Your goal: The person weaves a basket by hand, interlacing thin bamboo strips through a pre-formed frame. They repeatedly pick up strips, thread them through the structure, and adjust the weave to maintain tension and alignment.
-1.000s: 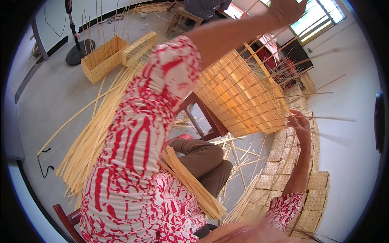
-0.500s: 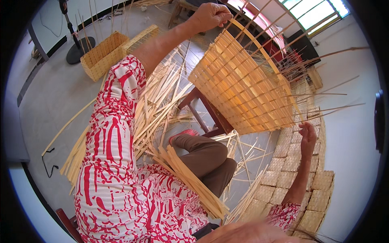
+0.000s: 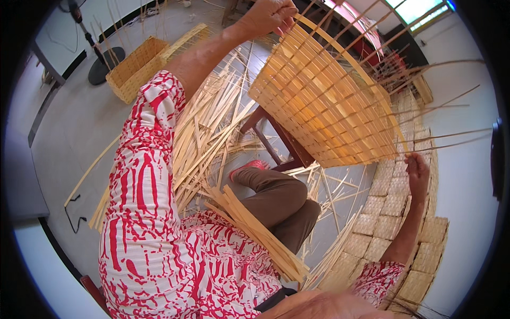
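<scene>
Hands (image 3: 268,16) (image 3: 418,171) far apart, left higher

Towards two o'clock, the big basket (image 3: 324,101) looked woven from flat wooden strips, smooth with a soft sheen. The stool (image 3: 289,141) below was glossy, dark-stained wood. Stacked woven pieces (image 3: 388,226) at four o'clock looked bumpy; the shirt (image 3: 143,202) at eight was wrinkled, matt cloth; the floor (image 3: 74,138) at nine looked smooth.
</scene>
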The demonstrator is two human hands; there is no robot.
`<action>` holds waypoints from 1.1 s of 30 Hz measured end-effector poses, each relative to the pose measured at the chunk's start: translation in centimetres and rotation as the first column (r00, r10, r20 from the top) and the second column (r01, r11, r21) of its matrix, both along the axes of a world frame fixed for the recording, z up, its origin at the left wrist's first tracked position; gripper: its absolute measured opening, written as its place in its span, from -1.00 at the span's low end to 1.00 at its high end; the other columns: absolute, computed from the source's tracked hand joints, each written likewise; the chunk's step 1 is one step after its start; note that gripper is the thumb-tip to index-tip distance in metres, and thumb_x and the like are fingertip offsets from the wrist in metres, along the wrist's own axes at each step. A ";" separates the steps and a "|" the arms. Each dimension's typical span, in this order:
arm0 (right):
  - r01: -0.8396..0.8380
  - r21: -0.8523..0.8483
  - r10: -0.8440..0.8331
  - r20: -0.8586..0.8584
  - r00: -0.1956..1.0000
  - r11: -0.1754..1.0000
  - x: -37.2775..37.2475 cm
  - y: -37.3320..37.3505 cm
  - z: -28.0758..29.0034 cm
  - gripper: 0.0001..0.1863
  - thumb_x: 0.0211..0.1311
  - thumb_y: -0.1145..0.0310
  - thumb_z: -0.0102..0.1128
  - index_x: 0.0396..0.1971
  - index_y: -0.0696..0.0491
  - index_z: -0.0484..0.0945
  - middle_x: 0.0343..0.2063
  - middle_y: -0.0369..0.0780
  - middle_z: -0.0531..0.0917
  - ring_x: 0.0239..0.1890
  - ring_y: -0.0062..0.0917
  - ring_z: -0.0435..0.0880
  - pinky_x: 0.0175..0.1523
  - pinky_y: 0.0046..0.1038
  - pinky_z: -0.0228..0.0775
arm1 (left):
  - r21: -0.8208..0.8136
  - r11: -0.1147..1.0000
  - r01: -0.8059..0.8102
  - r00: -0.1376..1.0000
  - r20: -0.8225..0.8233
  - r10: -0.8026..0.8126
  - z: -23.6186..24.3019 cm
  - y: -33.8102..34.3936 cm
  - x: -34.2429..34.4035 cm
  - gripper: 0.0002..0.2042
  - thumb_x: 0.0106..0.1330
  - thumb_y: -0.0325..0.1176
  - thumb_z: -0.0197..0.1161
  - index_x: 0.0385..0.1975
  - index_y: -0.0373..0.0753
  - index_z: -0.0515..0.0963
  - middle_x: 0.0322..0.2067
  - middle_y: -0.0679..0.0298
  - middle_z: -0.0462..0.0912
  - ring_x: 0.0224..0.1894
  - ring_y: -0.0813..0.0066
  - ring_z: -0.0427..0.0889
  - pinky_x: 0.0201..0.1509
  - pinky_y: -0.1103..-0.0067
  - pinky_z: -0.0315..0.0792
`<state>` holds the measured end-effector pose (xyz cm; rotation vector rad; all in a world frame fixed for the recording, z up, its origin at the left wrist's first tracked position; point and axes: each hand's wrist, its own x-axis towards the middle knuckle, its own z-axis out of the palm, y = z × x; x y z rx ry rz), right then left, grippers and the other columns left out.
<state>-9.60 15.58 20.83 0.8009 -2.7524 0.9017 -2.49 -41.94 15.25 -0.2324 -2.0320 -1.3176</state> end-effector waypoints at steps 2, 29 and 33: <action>-0.016 0.065 0.019 -0.033 0.999 0.998 -0.3 -0.4 -0.7 -0.84 0.43 0.47 0.02 -0.19 0.17 0.58 -0.48 -0.37 0.60 -0.50 -0.76 0.40 -0.38 -0.65 0.27 | -0.006 1.000 0.028 0.992 -0.121 -0.029 -0.7 -0.4 -1.0 -0.74 0.44 -0.23 0.12 -0.42 -0.29 0.49 -0.63 0.22 0.62 -0.61 0.49 0.62 -0.53 0.54 0.48; 0.447 -0.893 0.667 0.301 0.681 -0.053 -0.5 -2.9 -7.3 -0.54 0.38 0.37 0.18 0.20 0.16 0.33 0.12 -0.02 0.43 0.23 -0.16 0.39 0.36 0.01 0.30 | -0.513 0.665 -0.542 0.829 -0.457 0.323 -3.2 13.4 -0.2 -0.36 0.13 -0.27 0.46 0.25 0.12 0.37 0.13 0.29 0.38 0.08 0.23 0.53 -0.10 0.46 0.61; 0.446 -0.893 0.610 0.322 0.724 -0.058 -1.9 -2.5 -7.7 -0.67 0.37 0.44 0.17 0.07 0.18 0.41 0.06 -0.01 0.48 0.20 -0.18 0.43 0.35 0.01 0.32 | -0.520 0.651 -0.554 0.825 -0.450 0.343 -3.7 13.6 -0.7 -0.37 0.13 -0.26 0.46 0.25 0.16 0.39 0.13 0.30 0.40 0.00 0.34 0.58 -0.18 0.52 0.61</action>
